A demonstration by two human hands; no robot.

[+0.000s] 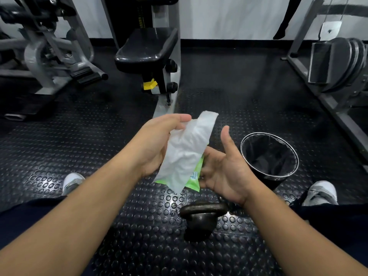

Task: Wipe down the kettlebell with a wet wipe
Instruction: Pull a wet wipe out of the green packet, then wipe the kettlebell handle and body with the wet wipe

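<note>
A dark iron kettlebell [201,218] stands on the studded rubber floor between my knees, untouched. Above it my left hand [159,144] pinches a white wet wipe [187,152] at its upper edge, and the sheet hangs down crumpled in front of a green wipe packet [194,179]. My right hand [225,168] holds that packet from the right side, thumb raised and apart from the fingers. Most of the packet is hidden behind the wipe.
A black bin with a metal rim [269,156] stands just right of my right hand. A padded machine seat [147,48] on a grey post is straight ahead. Weight machines flank both sides, with plates [342,62] at the right. My white shoes [72,182] rest on the floor.
</note>
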